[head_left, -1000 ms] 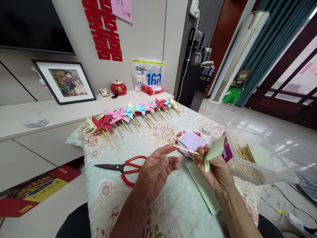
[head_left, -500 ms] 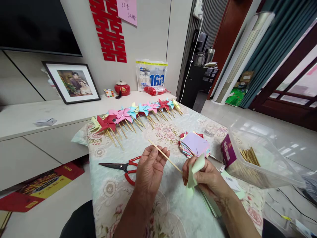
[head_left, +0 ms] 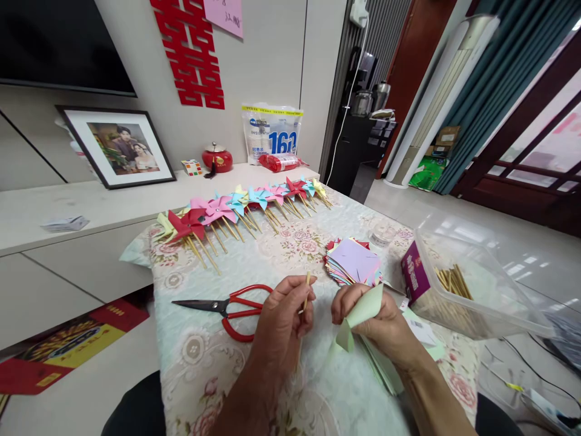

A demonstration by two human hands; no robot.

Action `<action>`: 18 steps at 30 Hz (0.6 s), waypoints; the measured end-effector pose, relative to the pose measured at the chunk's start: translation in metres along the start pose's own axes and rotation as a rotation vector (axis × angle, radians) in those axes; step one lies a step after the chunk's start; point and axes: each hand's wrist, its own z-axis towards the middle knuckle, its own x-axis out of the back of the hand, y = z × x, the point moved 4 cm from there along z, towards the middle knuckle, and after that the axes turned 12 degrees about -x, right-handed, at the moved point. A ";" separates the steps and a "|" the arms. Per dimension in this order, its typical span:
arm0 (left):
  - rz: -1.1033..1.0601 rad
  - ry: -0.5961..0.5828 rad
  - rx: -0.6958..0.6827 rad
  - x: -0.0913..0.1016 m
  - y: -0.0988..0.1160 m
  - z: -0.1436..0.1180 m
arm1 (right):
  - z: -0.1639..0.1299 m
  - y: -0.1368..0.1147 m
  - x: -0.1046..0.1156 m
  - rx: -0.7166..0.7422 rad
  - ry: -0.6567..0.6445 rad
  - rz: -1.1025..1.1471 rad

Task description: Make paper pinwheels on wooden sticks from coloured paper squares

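Note:
Between the thumb and fingers of my left hand [head_left: 284,315] a thin wooden stick [head_left: 308,280] stands nearly upright, its lower part mostly behind the hand. My right hand [head_left: 372,315] pinches a pale green paper pinwheel piece [head_left: 363,312], curled and partly hidden by the fingers. The two hands are apart. Red-handled scissors [head_left: 236,307] lie open just left of my left hand. Beyond the right hand sits a stack of coloured paper squares [head_left: 354,260], lilac on top. Under the right wrist are light green sheets [head_left: 381,366].
Finished paper pinwheels [head_left: 218,212] on sticks lie in a row along the table's far edge. A clear plastic box [head_left: 481,303] with several sticks stands at the right, near a roll of clear tape [head_left: 382,233]. Behind is a white cabinet [head_left: 104,212] with a framed photo [head_left: 122,145].
The stick has turned from slanting toward my right hand to nearly upright in my left. My right hand keeps the green paper, now more unfolded to view. The camera view has shifted slightly.

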 end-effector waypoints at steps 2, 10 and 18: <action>0.055 -0.015 0.003 -0.002 -0.001 -0.003 | 0.000 -0.005 -0.001 0.094 0.051 -0.086; 0.338 -0.155 -0.267 -0.004 -0.004 -0.006 | -0.007 -0.025 -0.011 0.423 0.250 -0.467; 0.388 -0.198 -0.335 -0.012 0.003 -0.015 | -0.010 -0.031 -0.017 0.531 0.339 -0.599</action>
